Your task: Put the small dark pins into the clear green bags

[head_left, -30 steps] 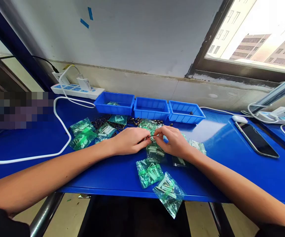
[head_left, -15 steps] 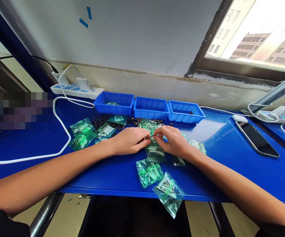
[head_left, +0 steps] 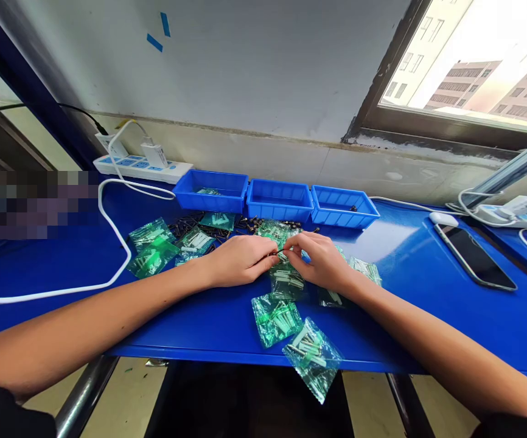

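Between my two hands, at the middle of the table, is a thin dark screw. My left hand pinches one end of it with thumb and fingertips. Its other end is in the closed fingertips of my right hand. Under and around the hands lie green-tinted clear packets with white plugs and screws inside. A pile of loose dark screws spreads behind my left hand, with a few more packets on it. Nearer the front edge are two packets, one flat and another overhanging the edge.
Three blue bins stand in a row behind the pile. A phone lies at the right. At the back left is a power strip, and its white cable curves across the blue table.
Almost nothing differs. The fingertips have shifted very slightly around the screw; the packets and bins have stayed put.
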`<action>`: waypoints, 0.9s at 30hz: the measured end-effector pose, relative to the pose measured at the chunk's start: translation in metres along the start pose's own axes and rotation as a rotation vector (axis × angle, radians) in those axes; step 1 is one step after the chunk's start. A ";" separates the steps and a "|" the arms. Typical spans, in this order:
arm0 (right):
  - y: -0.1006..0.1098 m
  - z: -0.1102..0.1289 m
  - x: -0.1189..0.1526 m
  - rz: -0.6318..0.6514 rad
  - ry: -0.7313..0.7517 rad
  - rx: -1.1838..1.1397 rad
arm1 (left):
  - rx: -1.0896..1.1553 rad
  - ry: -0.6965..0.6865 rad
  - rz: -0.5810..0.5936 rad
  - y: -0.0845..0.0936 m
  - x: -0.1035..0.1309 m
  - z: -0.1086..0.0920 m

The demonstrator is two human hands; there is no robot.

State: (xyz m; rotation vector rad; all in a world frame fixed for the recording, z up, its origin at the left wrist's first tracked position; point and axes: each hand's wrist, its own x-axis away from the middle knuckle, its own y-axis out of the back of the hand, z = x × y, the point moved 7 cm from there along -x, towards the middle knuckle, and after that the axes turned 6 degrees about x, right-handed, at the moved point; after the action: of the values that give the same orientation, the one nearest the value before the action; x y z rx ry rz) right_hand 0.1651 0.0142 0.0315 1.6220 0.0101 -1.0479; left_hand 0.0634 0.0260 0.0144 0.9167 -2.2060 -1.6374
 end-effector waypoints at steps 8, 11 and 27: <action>0.000 0.001 -0.001 0.038 -0.012 -0.002 | -0.005 -0.004 0.004 -0.001 0.000 0.000; 0.000 0.000 -0.001 0.048 -0.019 0.002 | 0.003 -0.003 0.001 0.000 0.000 0.000; -0.003 0.000 -0.001 0.080 -0.005 0.027 | 0.014 0.027 -0.002 0.000 -0.001 0.001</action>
State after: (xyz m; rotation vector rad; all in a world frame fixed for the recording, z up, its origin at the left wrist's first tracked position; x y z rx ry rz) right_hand 0.1633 0.0160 0.0293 1.6307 -0.0716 -0.9945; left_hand 0.0636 0.0269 0.0144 0.9400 -2.2017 -1.6027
